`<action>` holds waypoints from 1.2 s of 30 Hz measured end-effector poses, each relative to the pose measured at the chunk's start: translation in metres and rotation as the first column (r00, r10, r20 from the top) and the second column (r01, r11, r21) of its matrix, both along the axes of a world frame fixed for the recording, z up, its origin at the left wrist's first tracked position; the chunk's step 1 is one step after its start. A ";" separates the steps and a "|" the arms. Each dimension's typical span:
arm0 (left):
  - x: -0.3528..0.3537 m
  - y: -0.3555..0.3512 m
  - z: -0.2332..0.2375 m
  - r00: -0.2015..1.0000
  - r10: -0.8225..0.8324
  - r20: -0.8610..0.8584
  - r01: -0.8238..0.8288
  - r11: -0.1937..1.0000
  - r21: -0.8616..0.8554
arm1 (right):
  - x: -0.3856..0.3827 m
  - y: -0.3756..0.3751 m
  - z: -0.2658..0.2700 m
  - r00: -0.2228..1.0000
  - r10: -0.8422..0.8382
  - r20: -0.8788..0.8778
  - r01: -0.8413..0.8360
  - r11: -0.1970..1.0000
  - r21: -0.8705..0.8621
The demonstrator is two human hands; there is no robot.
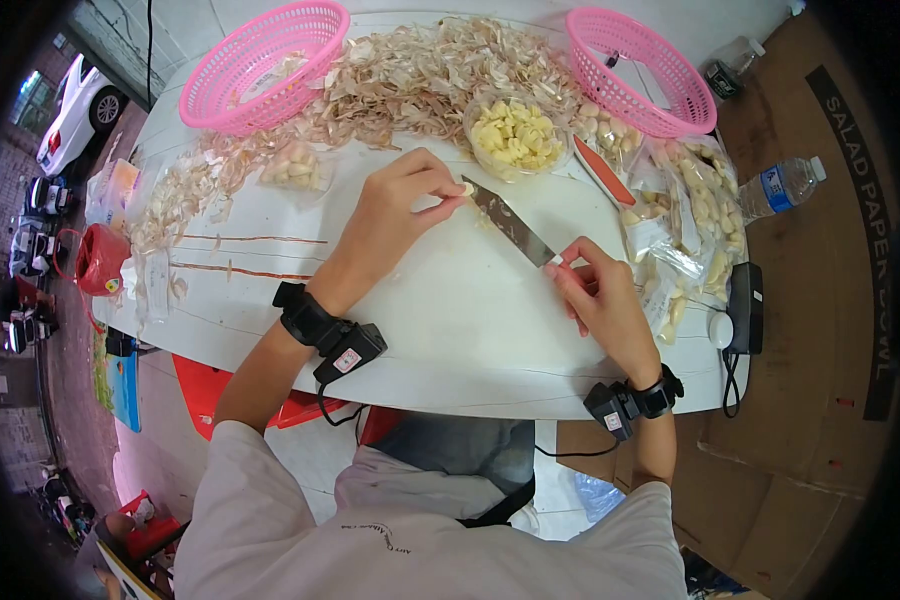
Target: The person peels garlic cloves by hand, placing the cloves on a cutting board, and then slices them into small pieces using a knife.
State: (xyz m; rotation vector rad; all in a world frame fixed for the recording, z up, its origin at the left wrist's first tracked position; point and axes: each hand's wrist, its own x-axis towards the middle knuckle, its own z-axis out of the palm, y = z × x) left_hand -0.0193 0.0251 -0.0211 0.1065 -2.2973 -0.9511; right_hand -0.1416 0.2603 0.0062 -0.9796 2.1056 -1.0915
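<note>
My left hand (405, 205) pinches a small pale garlic clove (467, 188) between thumb and fingers above the table. In my right hand (598, 290) is a knife (510, 220), gripped by its handle, which my fingers mostly hide. Its broad blade slants up and left, the tip right at the clove; whether it touches cannot be made out. Small pale bits cling to the blade. Just beyond it stands a clear round bowl (482, 160) full of cut yellowish garlic pieces (515, 135).
Dry garlic skins (420, 75) heap along the back between two pink baskets (205, 95) (705, 105). Bags of peeled cloves (705, 215), an orange-red flat tool (603, 172) and a water bottle (780, 187) lie right. A small clove bag (296, 168) sits left.
</note>
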 end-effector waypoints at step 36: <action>0.001 0.000 0.004 0.989 0.140 0.040 -0.142 0.989 0.036 | -0.004 0.002 0.005 0.995 -0.085 0.051 0.084 0.996 0.010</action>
